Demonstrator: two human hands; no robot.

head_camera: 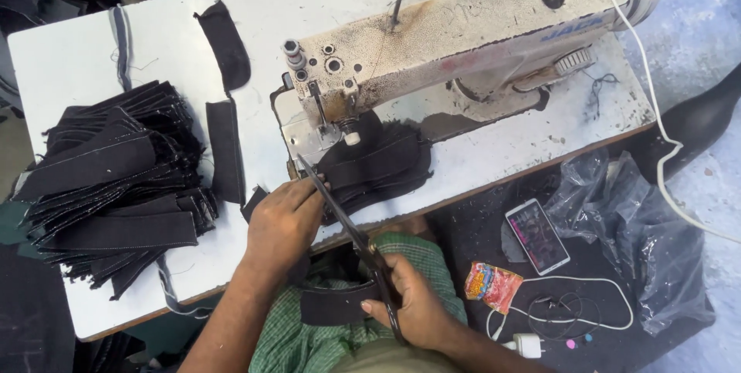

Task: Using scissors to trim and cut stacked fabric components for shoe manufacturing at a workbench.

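While the left hand (pixel 282 222) presses the dark fabric pieces (pixel 378 165) flat on the bench (pixel 154 33) beneath the sewing machine (pixel 455 41), the right hand (pixel 417 307) grips the scissors (pixel 351 234), blades reaching the fabric.

This is a small garment-sewing workshop. A worn, cream-coloured industrial sewing machine (pixel 455 41) with rust stains stands on a scuffed white worktable (pixel 85 49), and at nine o'clock a large heap of identical dark denim strips with pale stitching (pixel 116 188) lies stacked on it. More cut dark fabric pieces (pixel 224 45) lie loose at eleven o'clock, and long black-handled tailor's shears (pixel 355 238) sit just below the machine's needle.
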